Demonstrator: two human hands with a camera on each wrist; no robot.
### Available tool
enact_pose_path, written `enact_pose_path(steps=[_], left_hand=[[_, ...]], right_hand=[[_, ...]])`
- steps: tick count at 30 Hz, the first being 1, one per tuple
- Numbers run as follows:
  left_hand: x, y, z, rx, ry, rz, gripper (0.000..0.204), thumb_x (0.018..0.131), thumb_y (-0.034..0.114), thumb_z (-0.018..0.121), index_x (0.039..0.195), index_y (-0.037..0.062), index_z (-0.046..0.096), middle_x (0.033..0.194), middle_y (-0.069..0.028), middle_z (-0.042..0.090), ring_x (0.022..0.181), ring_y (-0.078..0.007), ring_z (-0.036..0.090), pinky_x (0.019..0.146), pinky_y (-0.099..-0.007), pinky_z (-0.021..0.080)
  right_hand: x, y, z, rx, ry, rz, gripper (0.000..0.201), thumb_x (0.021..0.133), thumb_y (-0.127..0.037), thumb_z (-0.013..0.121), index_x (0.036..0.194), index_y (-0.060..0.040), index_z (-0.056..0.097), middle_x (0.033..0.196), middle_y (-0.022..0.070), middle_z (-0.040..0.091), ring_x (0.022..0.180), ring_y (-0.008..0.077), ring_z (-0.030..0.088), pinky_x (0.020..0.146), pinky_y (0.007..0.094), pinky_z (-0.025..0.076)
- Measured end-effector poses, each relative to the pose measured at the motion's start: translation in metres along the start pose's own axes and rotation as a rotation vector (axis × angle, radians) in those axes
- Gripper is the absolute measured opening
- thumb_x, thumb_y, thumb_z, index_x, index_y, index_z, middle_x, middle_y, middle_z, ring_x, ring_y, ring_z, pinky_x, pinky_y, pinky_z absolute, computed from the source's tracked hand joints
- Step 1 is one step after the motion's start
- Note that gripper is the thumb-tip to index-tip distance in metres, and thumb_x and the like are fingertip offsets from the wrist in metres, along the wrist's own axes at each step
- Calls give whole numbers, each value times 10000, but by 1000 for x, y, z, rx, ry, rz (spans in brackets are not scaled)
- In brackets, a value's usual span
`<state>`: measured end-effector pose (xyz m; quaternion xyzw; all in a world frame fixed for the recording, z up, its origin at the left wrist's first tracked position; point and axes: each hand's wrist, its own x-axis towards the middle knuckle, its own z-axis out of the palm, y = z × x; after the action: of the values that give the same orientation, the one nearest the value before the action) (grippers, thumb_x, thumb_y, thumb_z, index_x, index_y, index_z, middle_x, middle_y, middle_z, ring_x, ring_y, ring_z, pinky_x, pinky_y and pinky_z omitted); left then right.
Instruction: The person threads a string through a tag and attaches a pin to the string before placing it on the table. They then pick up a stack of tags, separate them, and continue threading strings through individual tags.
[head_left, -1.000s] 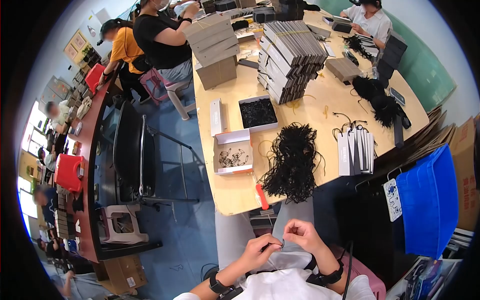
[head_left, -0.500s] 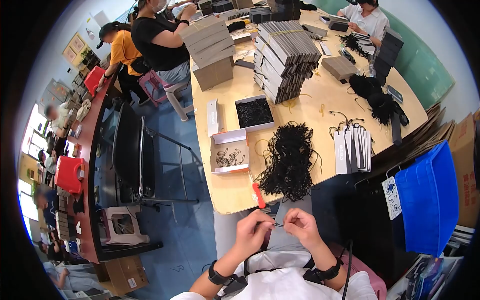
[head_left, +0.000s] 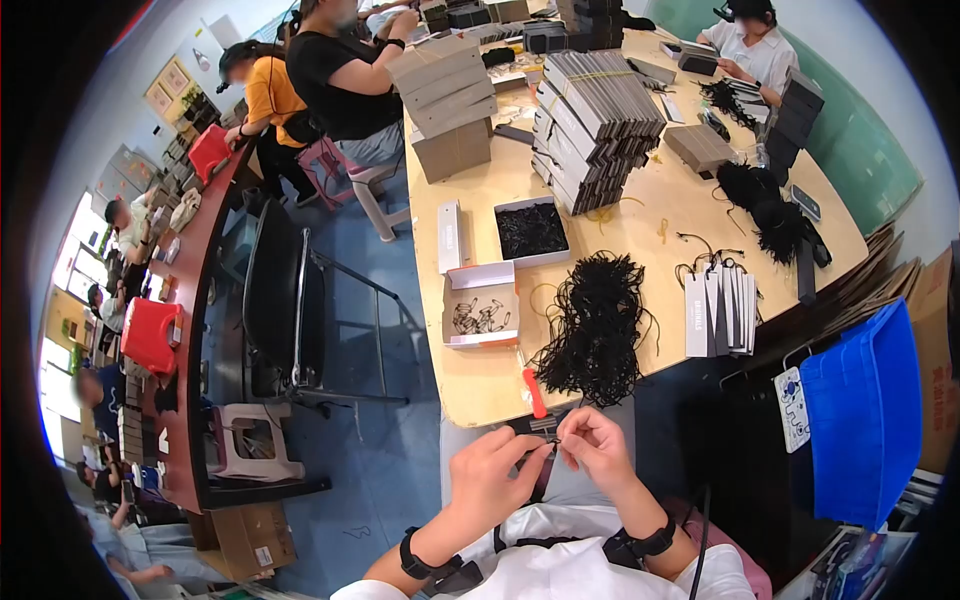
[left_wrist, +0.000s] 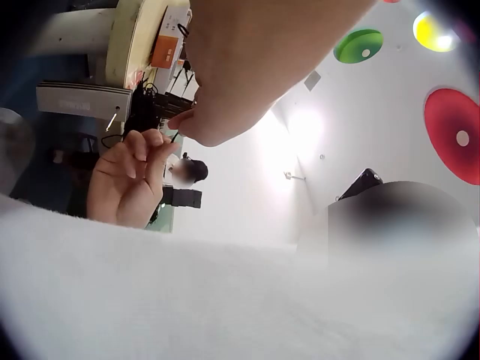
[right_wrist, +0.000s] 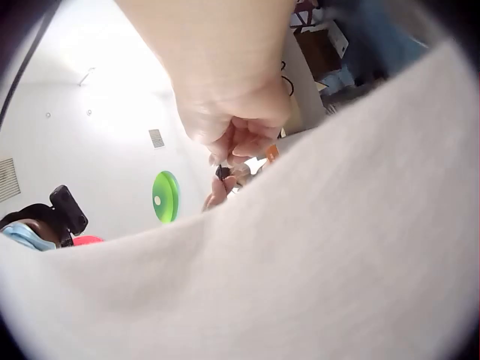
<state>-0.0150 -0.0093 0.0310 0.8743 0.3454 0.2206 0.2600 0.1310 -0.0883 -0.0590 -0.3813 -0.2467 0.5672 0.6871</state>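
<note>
Over the lap, close to the table's near edge, my left hand (head_left: 492,474) and right hand (head_left: 597,452) meet at their fingertips. Between them is a thin black cord (left_wrist: 175,137), pinched by thumb and fingers on both sides. In the right wrist view a small dark part of the cord (right_wrist: 222,172) shows between the fingertips; its rest is hidden by the fingers. Just beyond the hands, a tangled heap of black cords (head_left: 597,330) lies on the table. A red-handled tool (head_left: 533,393) lies at the edge, left of the heap.
A white box of small metal pins (head_left: 481,316) and a box of black pieces (head_left: 531,231) stand left of the heap. White and dark tags with strings (head_left: 722,312) lie to the right. Tall banded stacks (head_left: 595,130) stand behind. A blue bin (head_left: 860,410) is at right.
Both hands have risen from the lap toward the table edge, the left turning and lifting most. They keep pinching the cord and are closer together than half a second ago. The head view has shifted slightly.
</note>
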Motion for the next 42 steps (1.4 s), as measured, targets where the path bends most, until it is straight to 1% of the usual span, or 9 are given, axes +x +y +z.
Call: enact_pose_path(steps=[4,9,11,13,18,23,30,36,42], left_hand=[[-4,-14,16,-344,-17,-129,107,838,153,696,828,53,659,590,-9,518,521,-121,527,483,-270,406],[-16,-38,22,-1482,-165,-694,193,938,176,604,977,-4,661,613,66,456,553,-30,422,515,-184,332],[-16,-28,28,-1494,-94,-714,147,918,123,623,966,-5,680,655,45,513,558,-25,414,512,-173,299],[-17,-23,40,-952,92,-411,112,885,95,661,920,-5,699,726,31,552,593,-14,411,512,-169,273],[-21,-30,30,-741,-35,-361,66,846,45,686,876,-13,692,782,17,557,679,-35,450,587,-188,325],[-15,-30,28,-1328,-266,-480,86,851,80,673,877,5,640,811,16,569,670,-38,452,568,-191,321],[-18,-48,27,-1631,-444,-591,138,880,144,643,945,30,600,893,-71,653,576,-1,380,496,-165,270],[-19,-48,29,-1762,-403,-578,134,869,131,649,959,46,598,887,-39,630,554,2,329,490,-169,226],[-15,-38,24,-1560,-229,-505,119,878,93,655,971,33,610,852,32,568,666,-11,419,598,-170,341]], right_hand=[[0,0,2,29,8,-2,98,902,-71,621,926,-33,533,845,28,561,632,70,555,505,198,441],[0,-1,6,-126,35,-16,101,912,-88,611,914,-24,532,860,39,551,641,82,554,515,201,441],[1,0,10,-193,26,-30,106,917,-96,603,900,-19,533,881,49,541,663,96,557,522,210,447],[1,-4,13,-447,1,-172,94,904,-79,617,892,-4,562,874,39,554,688,82,530,604,206,439],[6,-13,14,-649,-34,-398,100,903,-91,618,896,-5,567,891,25,538,728,93,525,654,229,447],[-4,-19,14,-190,-106,127,103,935,-114,585,961,-32,530,810,3,544,713,80,523,650,219,439],[0,-27,21,-97,-162,181,113,943,-122,577,969,-31,514,781,5,549,700,75,533,629,219,441],[-2,-33,30,-579,-157,-78,79,929,-40,564,958,-6,499,852,72,583,702,136,576,638,259,479],[2,-37,38,-949,-123,-510,193,833,39,634,969,-2,504,861,140,596,682,246,592,599,288,481]])
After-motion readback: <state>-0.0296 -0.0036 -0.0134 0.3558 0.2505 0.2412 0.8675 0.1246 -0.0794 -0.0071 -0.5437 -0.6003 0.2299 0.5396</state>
